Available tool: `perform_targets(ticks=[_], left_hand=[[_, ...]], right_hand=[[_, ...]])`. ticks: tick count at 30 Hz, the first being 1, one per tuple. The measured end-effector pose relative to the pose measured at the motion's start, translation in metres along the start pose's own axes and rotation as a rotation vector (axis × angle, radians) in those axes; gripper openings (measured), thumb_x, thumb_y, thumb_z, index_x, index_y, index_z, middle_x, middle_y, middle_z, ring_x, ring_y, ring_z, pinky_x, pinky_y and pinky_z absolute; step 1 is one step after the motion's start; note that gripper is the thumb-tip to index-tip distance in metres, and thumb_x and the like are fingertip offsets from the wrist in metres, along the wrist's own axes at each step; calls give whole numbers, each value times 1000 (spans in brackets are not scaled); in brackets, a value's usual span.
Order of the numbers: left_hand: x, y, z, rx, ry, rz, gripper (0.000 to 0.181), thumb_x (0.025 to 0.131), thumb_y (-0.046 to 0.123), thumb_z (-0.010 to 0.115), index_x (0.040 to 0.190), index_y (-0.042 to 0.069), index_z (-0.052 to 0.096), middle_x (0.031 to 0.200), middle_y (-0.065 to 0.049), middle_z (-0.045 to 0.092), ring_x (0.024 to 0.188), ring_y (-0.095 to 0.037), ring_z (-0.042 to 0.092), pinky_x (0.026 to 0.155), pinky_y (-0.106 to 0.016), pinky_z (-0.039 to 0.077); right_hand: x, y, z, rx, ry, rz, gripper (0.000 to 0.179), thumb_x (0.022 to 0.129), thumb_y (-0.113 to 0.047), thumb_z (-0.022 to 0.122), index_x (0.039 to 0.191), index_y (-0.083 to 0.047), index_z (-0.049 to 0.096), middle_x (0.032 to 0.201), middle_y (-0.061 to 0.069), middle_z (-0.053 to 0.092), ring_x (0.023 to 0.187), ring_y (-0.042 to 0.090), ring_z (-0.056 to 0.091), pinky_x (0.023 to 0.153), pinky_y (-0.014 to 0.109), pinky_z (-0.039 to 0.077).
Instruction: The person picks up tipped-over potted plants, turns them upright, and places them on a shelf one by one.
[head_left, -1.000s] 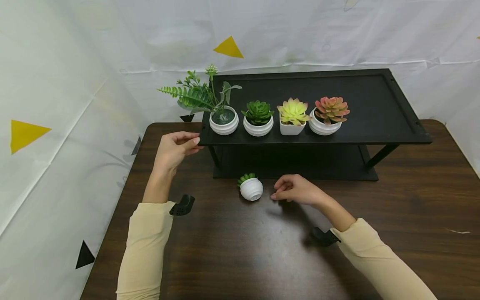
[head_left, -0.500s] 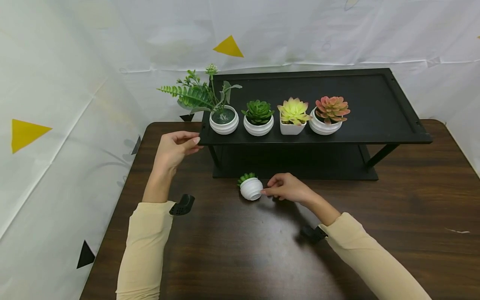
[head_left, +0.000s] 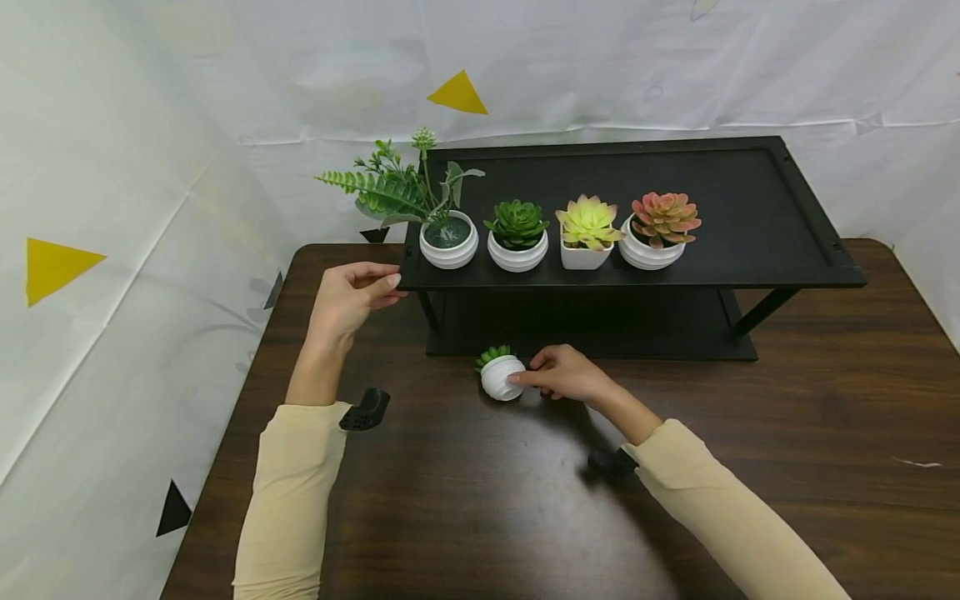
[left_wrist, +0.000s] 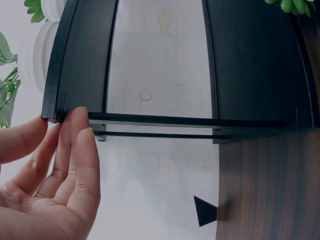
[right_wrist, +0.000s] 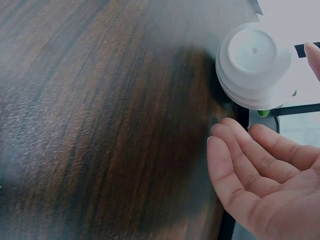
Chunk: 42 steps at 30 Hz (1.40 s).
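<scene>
My left hand (head_left: 347, 302) pinches the front left corner of the black two-tier shelf (head_left: 720, 183), thumb above and fingers below, as the left wrist view also shows. On the table in front of the shelf, a small potted succulent (head_left: 501, 378) lies tipped over. Its ribbed white pot (right_wrist: 252, 65) turns its base toward the right wrist camera, and its green leaves are mostly hidden there. My right hand (head_left: 568, 373) is just right of this pot, fingers loosely bent. In the head view its thumb overlaps the pot; whether it touches I cannot tell.
Along the shelf's front edge stand a leafy fern-like plant (head_left: 448, 242), a dark green succulent (head_left: 517, 237), a yellow succulent (head_left: 587, 233) and a coral succulent (head_left: 658, 232), all in white pots. The brown table (head_left: 465, 517) meets white sheeting (head_left: 112, 167) at left and back.
The right hand has moved left, up to the tipped pot, its thumb now over the pot's side in the head view. The left hand and the shelf have stayed in place.
</scene>
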<state>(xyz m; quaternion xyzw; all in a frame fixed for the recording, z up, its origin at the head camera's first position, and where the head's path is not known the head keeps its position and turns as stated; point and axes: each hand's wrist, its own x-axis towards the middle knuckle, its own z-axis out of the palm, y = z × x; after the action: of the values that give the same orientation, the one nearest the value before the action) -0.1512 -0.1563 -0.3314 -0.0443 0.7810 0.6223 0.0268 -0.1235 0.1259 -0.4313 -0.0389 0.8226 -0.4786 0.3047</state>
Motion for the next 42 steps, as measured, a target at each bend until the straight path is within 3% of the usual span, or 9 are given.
perform_targets(ticks=[8,17,30,42], left_hand=[[0,-1,0,-5,4,3,27,88,3,60,111,-11,60,92,-8,59,73,-13,65,74,-25,54],[0,-1,0,-2,2,5,25,88,3,59,110,-10,60,96,-12,59,73,-13,65,74,-26,54],[-1,0,0,0,3,-1,26,89,3,59,112,-10,60,98,-13,59,73,-11,64,75,-26,54],[0,0,0,0,5,-5,26,89,3,59,111,-10,60,98,-14,59,74,-13,65,74,-26,54]], right_hand=[[6,-7,4,-51,23,-1,53,80,-37,70,108,6,56,82,12,58,73,25,57,62,36,52],[12,-15,8,-99,52,31,58,78,-42,70,109,6,56,83,12,58,69,22,56,61,35,52],[18,-18,18,-154,81,72,55,76,-45,71,100,3,58,71,7,55,56,16,50,46,26,43],[17,-18,17,-174,59,84,59,77,-46,70,104,5,58,76,12,59,56,18,52,49,31,46]])
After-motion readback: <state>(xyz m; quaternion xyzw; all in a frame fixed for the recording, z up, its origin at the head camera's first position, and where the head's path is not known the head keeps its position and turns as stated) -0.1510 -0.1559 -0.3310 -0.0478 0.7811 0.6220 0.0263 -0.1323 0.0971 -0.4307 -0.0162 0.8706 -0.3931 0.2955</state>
